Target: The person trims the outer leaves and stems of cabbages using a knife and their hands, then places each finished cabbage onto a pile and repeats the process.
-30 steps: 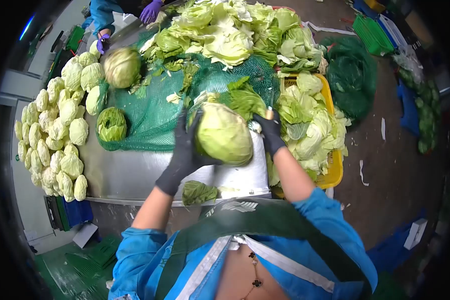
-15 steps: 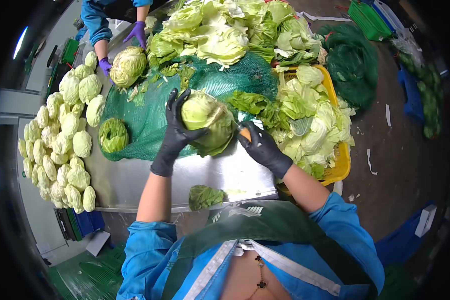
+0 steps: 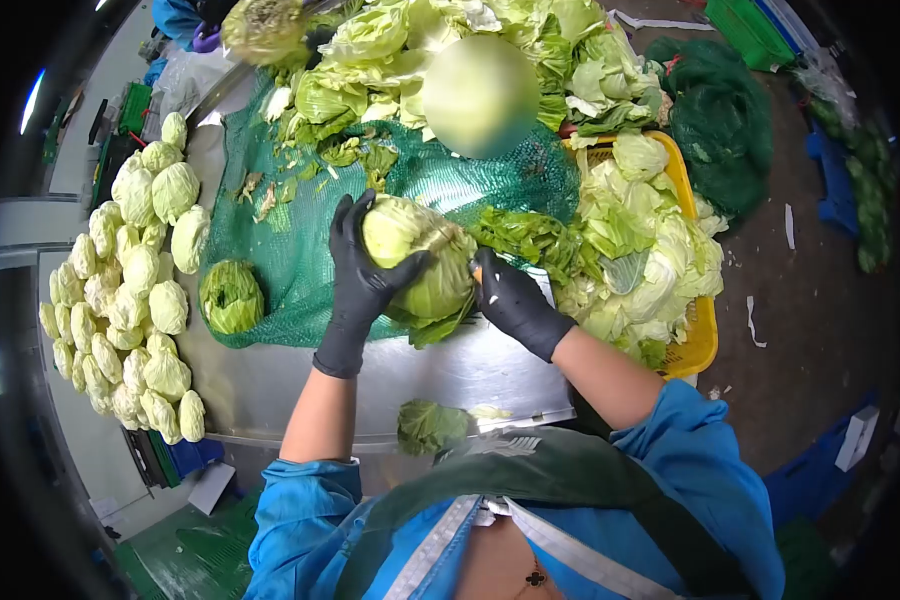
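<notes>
My left hand [image 3: 362, 268], in a black glove, is spread around the left side of a cabbage [image 3: 420, 250] with loose outer leaves hanging at its lower edge. In my right hand [image 3: 515, 305], also black-gloved, is a small knife [image 3: 478, 273] gripped by its orange handle. The knife is at the cabbage's right side, and its blade is hidden there. Under and behind the cabbage spreads a green mesh net [image 3: 300, 270] on the metal table [image 3: 370, 375]. A smaller green cabbage [image 3: 232, 297] sits on the net to the left.
Trimmed pale cabbages [image 3: 140, 270] are heaped at the left. A yellow crate [image 3: 705, 320] full of loose leaves stands to the right, and more leaves [image 3: 390, 60] pile up at the back. At the far left, a co-worker's purple glove [image 3: 206, 40] shows near a raised cabbage [image 3: 263, 30].
The co-worker's cabbage has gone from the net up to the top edge of view. My hands stay around my cabbage, the knife handle now mostly covered. The view has shifted slightly.
</notes>
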### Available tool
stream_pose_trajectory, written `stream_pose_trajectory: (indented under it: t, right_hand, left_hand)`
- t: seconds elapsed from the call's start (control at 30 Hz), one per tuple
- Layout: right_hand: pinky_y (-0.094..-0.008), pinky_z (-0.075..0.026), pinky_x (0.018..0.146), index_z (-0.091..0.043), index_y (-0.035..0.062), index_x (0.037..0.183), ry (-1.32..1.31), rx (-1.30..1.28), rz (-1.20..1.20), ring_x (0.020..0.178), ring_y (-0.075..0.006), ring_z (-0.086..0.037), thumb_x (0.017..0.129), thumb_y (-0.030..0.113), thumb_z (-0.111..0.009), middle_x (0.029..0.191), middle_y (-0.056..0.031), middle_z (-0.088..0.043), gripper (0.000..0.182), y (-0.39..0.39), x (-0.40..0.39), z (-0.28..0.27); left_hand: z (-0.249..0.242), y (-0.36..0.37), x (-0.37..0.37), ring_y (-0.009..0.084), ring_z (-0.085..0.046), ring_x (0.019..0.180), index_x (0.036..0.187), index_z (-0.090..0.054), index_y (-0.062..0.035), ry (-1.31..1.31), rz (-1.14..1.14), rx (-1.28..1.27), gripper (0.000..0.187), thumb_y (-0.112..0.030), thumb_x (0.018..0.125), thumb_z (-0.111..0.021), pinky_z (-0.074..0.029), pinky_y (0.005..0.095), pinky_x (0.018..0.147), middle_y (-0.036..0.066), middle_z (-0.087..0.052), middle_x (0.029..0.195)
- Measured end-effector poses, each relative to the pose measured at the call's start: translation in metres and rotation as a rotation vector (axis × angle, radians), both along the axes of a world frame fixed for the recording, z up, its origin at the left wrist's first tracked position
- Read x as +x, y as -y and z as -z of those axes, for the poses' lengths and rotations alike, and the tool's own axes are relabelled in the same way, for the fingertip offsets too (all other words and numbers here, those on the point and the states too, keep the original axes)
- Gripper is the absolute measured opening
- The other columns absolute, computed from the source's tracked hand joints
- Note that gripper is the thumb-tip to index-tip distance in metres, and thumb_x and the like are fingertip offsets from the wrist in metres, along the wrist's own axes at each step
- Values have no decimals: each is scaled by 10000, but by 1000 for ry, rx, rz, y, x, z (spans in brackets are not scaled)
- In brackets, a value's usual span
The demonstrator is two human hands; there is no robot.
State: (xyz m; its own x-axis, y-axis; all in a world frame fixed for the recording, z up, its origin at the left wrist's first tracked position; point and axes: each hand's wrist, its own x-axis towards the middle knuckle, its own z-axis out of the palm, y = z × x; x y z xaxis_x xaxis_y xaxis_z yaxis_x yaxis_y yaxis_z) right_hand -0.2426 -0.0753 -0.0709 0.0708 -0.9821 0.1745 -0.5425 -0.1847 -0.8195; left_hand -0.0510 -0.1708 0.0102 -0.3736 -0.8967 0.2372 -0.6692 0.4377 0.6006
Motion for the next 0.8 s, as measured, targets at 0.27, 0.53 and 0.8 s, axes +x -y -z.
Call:
stream_pose_trajectory:
  t: [0.27, 0.53, 0.8]
  right_hand:
    - [-436, -488, 708, -356, -100, 1212, -64, 306, -91, 831, -381, -586, 779, 44, -527, 936, -260, -563, 488, 5, -2, 0]
    - [-443, -486, 714, -387, -51, 1140, -110, 355, -72, 811, -414, -588, 789, 47, -501, 903, -283, -579, 383, -1, 7, -23]
    - [-453, -458, 772, -517, 71, 1115, -60, 435, 109, 901, -380, -579, 855, 159, -441, 965, -224, -607, 285, 29, 1, 44]
  left_hand:
    - [-7, 28, -1, 356, -371, 1179, 1248, -432, -16, -64, 49, 126, 818, -358, 601, -798, -329, 417, 1003, 229, -399, 1229]
    - [-7, 50, 2, 302, -486, 1081, 1202, -441, 35, -254, 52, 349, 802, -332, 595, -817, -392, 376, 944, 207, -486, 1133]
    - [-3, 5, 60, 315, -275, 1299, 1338, -335, -62, -376, 148, 296, 916, -323, 602, -813, -250, 427, 1073, 208, -270, 1393]
